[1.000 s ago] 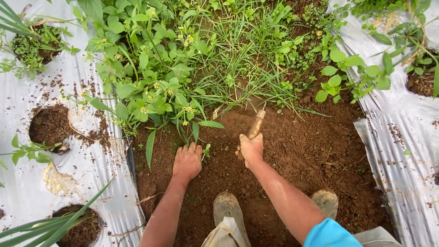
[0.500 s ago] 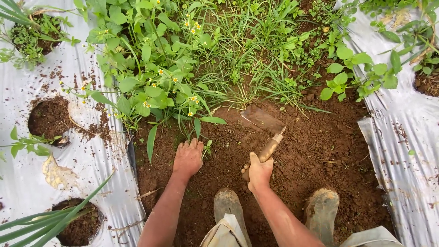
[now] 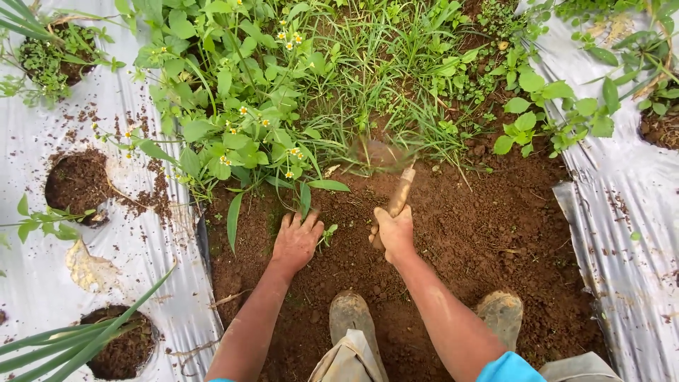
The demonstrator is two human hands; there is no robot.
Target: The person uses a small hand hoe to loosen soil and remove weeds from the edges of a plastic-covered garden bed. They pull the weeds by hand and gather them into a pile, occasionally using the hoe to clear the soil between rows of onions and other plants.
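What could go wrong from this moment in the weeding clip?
1. The hoe blade is blurred mid-swing near the left hand resting on the soil; a stray stroke might nick the fingers.
2. The boots stand just behind the right hand; a stroke pulled far back might reach them.
3. The plastic mulch edges lie beside the bare soil, so a wide stroke may tear the sheet.

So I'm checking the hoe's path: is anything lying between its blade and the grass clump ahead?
Nothing visible does. The hand hoe, gripped by the right hand, has its blurred blade already at the edge of the grass clump. The left hand rests on bare soil to the side, near a small seedling, clear of the blade.
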